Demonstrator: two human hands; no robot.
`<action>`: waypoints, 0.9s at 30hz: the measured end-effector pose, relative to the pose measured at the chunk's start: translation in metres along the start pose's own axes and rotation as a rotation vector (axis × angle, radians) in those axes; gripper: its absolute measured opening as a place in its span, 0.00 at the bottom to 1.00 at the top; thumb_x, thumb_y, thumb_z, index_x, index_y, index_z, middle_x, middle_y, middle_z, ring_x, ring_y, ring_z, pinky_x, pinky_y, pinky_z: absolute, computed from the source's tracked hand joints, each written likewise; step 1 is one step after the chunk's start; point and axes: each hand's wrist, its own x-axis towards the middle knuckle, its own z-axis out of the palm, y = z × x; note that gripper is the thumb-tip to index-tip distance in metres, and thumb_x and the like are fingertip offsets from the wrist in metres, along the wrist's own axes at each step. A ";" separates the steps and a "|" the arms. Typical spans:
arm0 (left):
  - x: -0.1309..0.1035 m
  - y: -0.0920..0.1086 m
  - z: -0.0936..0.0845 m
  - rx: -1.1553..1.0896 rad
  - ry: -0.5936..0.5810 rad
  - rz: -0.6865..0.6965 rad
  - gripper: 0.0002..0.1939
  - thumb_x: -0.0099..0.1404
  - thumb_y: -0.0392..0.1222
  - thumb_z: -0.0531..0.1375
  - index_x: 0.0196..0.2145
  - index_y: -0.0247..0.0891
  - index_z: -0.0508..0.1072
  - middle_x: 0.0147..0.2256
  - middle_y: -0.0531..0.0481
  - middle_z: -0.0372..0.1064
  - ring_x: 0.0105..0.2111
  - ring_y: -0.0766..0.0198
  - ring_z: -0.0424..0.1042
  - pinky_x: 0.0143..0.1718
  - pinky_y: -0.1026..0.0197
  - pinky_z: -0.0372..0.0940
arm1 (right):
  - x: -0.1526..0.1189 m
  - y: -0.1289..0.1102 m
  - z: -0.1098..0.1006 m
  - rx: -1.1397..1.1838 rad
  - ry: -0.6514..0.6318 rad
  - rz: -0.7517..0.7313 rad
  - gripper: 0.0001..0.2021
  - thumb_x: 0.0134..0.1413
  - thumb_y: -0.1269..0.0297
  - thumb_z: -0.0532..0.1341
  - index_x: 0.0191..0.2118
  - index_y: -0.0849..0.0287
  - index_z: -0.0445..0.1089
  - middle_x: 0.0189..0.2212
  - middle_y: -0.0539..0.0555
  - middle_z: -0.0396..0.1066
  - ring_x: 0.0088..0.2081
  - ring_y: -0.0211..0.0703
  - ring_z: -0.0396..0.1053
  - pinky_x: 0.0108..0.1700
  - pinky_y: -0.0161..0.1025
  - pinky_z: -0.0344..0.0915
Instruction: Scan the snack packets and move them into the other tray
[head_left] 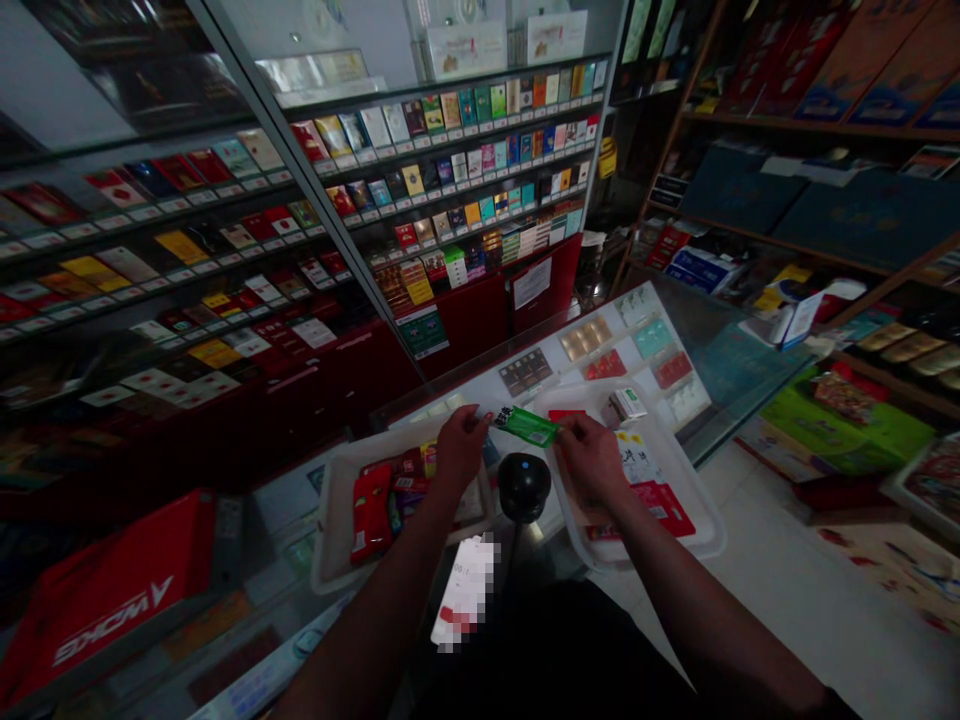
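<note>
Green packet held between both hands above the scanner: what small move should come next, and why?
Probably lower the green packet toward the black scanner just beneath. The left hand and right hand pinch its two ends over the gap between the left tray and right tray, so it sits in neither tray.

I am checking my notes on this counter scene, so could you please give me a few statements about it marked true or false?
1. Both hands hold the green packet by its ends. True: left hand, right hand.
2. The packet is red. False: it is green.
3. A black scanner sits below the packet. True.
4. The left tray is bare. False: red packs lie in it.
</note>
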 end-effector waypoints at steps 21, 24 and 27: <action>-0.073 0.045 0.111 -0.552 -0.561 -0.264 0.24 0.55 0.39 0.69 0.48 0.36 0.70 0.42 0.42 0.77 0.41 0.55 0.77 0.45 0.52 0.68 | -0.046 0.069 -0.135 0.087 0.148 0.465 0.14 0.47 0.55 0.63 0.35 0.61 0.76 0.22 0.52 0.74 0.23 0.42 0.69 0.28 0.38 0.65; -0.076 0.046 0.128 -0.616 -0.574 -0.294 0.27 0.55 0.39 0.69 0.52 0.37 0.67 0.44 0.42 0.76 0.42 0.55 0.76 0.46 0.53 0.69 | -0.065 0.072 -0.143 -0.007 0.122 0.512 0.14 0.49 0.54 0.61 0.34 0.59 0.76 0.22 0.53 0.75 0.23 0.45 0.71 0.28 0.39 0.65; -0.078 0.043 0.142 -0.644 -0.591 -0.285 0.29 0.55 0.38 0.68 0.54 0.39 0.66 0.50 0.41 0.74 0.48 0.54 0.75 0.48 0.51 0.70 | -0.079 0.072 -0.145 -0.206 0.100 0.504 0.14 0.49 0.53 0.60 0.33 0.57 0.76 0.24 0.54 0.77 0.27 0.48 0.74 0.32 0.41 0.66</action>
